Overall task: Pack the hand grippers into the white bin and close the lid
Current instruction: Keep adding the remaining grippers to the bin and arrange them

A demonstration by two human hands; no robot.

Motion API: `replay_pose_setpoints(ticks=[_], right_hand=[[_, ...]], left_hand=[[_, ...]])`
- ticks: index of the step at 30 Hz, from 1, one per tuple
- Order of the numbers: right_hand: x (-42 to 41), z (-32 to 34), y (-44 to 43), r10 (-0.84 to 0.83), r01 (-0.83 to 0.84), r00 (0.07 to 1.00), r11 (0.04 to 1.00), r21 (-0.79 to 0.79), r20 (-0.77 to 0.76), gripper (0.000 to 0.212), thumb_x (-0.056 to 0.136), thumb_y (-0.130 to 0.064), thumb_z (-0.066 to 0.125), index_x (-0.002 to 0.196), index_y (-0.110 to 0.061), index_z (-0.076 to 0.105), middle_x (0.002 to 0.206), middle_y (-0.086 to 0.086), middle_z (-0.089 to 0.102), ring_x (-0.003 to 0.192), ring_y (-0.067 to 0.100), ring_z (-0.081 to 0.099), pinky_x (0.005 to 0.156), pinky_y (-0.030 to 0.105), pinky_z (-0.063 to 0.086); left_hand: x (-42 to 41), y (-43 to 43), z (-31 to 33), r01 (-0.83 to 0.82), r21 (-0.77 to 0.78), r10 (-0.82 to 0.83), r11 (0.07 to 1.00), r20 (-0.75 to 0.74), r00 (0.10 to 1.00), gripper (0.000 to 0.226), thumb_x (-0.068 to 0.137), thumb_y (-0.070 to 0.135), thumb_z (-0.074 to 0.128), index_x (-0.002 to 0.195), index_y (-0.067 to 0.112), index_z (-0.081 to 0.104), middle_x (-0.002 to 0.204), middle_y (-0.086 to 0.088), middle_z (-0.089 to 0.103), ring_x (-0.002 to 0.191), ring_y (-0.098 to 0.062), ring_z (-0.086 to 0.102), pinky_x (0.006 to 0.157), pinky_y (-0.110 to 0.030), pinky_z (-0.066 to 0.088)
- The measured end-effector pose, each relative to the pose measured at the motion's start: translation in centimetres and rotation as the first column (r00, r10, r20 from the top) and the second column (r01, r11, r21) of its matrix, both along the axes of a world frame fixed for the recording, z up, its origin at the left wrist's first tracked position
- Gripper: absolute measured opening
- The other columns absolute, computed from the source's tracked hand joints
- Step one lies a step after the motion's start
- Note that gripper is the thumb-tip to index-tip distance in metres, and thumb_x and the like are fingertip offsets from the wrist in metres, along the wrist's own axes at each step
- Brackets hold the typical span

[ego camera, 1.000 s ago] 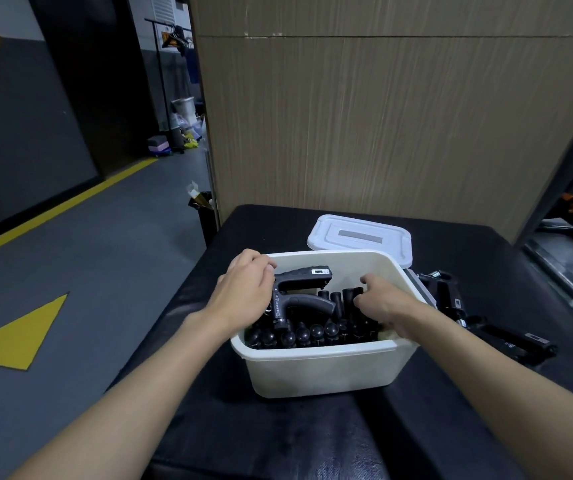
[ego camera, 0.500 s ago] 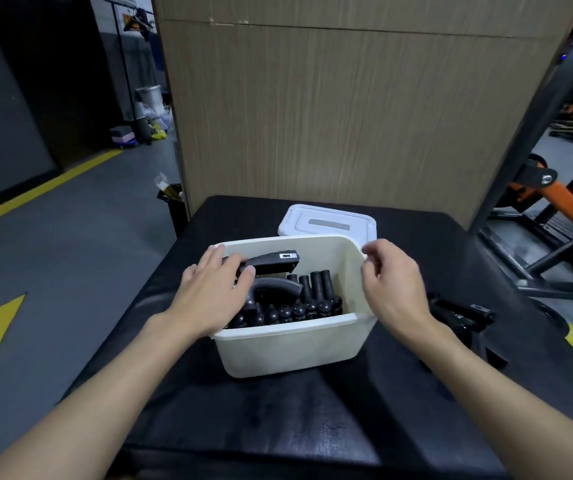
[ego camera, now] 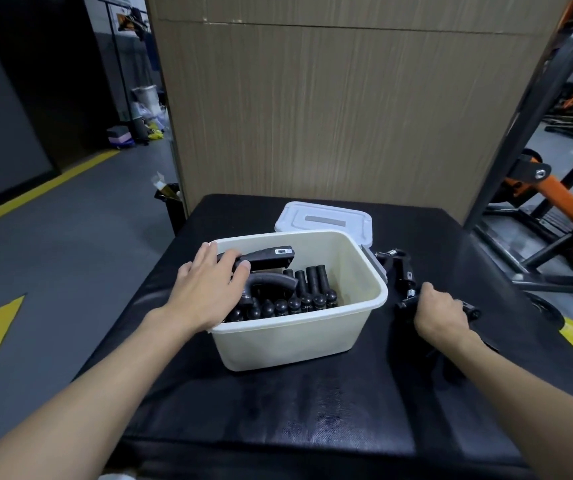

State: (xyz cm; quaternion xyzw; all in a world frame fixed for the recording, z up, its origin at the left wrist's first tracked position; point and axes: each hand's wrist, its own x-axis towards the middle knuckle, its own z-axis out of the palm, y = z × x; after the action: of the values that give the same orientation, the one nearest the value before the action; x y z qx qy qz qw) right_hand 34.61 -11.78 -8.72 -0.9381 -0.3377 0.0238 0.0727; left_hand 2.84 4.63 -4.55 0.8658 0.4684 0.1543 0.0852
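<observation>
Leaving the white bin [ego camera: 295, 341], the right hand [ego camera: 439, 315] now curls round a hand gripper [ego camera: 407, 299] just beside it. The left hand [ego camera: 208, 292] stays flat on packed grippers [ego camera: 309, 285]; the bin's right side has room.

The white rectangular plastic bin [ego camera: 298, 341] is cream-tinted inside and holds black hand grippers [ego camera: 307, 292], the top one with a small white label. Behind the bin, the white plastic lid [ego camera: 324, 221] bears a grey strip. Right of the bin, loose black hand grippers [ego camera: 403, 271] show silver bits. Under the bin, the black padded surface [ego camera: 278, 410] has a fine weave pattern. Left of the bin, the grey floor [ego camera: 70, 244] carries yellow markings.
</observation>
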Motion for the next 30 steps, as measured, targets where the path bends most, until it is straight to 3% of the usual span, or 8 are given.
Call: replay_pose_setpoints(ticks=[5,8,10,14,19,24,26,30], right_hand=[[-0.4,2.0,-0.5,0.010,-0.010,1.000,1.000,-0.018,-0.001,0.006,0.085,-0.003,0.046,0.082,-0.007,0.048,0.100,0.016,0.063,0.095,0.037,0.061,0.072,0.037,0.045],[-0.2,2.7,-1.4,-0.110,0.123,0.990,0.976,0.181,-0.084,0.018,0.080,0.002,0.052,0.066,-0.006,0.044,0.092,0.025,0.064,0.083,0.041,0.058,0.072,0.038,0.047],[-0.4,3.8,-2.1,-0.184,0.224,0.973,0.903,0.367,-0.142,0.008,0.077,0.006,0.055,0.071,0.000,0.057,0.090,0.028,0.066,0.085,0.043,0.059,0.073,0.037,0.046],[-1.8,5.8,-3.1,-0.186,0.191,0.979,0.727,0.660,-0.078,0.037,0.078,0.013,0.052,0.103,-0.005,0.073,0.099,0.018,0.071,0.097,0.036,0.062,0.087,0.033,0.047],[-4.8,9.6,-3.0,0.061,-0.164,0.986,0.506,0.847,0.155,0.026,0.088,0.002,0.062,0.111,-0.008,0.069,0.106,0.000,0.067,0.096,0.013,0.064,0.092,0.024,0.045],[-8.7,12.9,-0.4,0.482,0.045,0.847,0.357,0.933,-0.225,0.017,0.090,-0.006,0.066,0.104,-0.016,0.063,0.079,0.005,0.072,0.070,0.017,0.074,0.069,0.030,0.058],[-10.2,13.1,0.9,0.594,0.058,0.758,0.353,0.934,-0.271,0.017,0.089,-0.002,0.067,0.098,-0.015,0.063,0.083,0.015,0.070,0.064,0.024,0.071,0.064,0.031,0.058],[-12.9,12.0,3.5,0.670,0.054,0.650,0.429,0.902,-0.358,0.008,0.090,-0.005,0.068,0.095,-0.005,0.062,0.076,0.014,0.067,0.059,0.024,0.066,0.062,0.035,0.056]], left_hand=[[0.0,-0.2,0.1,-0.002,-0.007,0.002,1.000,0.007,1.000,0.045,0.103,0.045,0.021,0.136,0.024,0.045,0.134,0.000,0.042,0.139,-0.019,0.027,0.106,-0.046,0.031],[-0.1,-0.3,0.1,-0.001,-0.019,0.001,1.000,0.003,1.000,0.043,0.105,0.042,0.022,0.138,0.024,0.043,0.145,-0.004,0.037,0.144,-0.022,0.022,0.108,-0.046,0.029],[-0.1,-0.4,0.2,-0.002,-0.028,0.002,1.000,0.010,1.000,0.041,0.106,0.040,0.022,0.137,0.023,0.043,0.152,-0.006,0.032,0.146,-0.022,0.019,0.109,-0.046,0.028],[-0.3,-0.2,0.0,0.009,-0.043,-0.006,0.999,0.054,0.999,0.043,0.105,0.042,0.019,0.136,0.024,0.043,0.151,-0.005,0.033,0.146,-0.021,0.019,0.109,-0.047,0.028],[-0.2,-0.5,0.1,0.026,-0.053,-0.019,0.998,0.124,0.992,0.040,0.106,0.039,0.022,0.134,0.023,0.046,0.147,0.000,0.037,0.144,-0.018,0.023,0.110,-0.046,0.026],[-0.8,-0.7,0.3,0.043,0.084,-0.071,0.996,0.365,0.928,0.035,0.106,0.029,0.032,0.132,0.027,0.056,0.140,0.013,0.050,0.135,-0.008,0.039,0.117,-0.049,0.022],[-1.2,-1.0,1.2,0.124,0.137,-0.174,0.983,0.457,0.872,0.033,0.102,0.029,0.038,0.125,0.028,0.061,0.126,0.023,0.054,0.124,-0.004,0.047,0.113,-0.047,0.030],[-2.2,-2.3,3.0,0.414,-0.027,-0.339,0.910,0.529,0.778,0.052,0.086,0.036,0.061,0.136,0.039,0.048,0.127,0.026,0.053,0.125,0.000,0.049,0.108,-0.038,0.041]])
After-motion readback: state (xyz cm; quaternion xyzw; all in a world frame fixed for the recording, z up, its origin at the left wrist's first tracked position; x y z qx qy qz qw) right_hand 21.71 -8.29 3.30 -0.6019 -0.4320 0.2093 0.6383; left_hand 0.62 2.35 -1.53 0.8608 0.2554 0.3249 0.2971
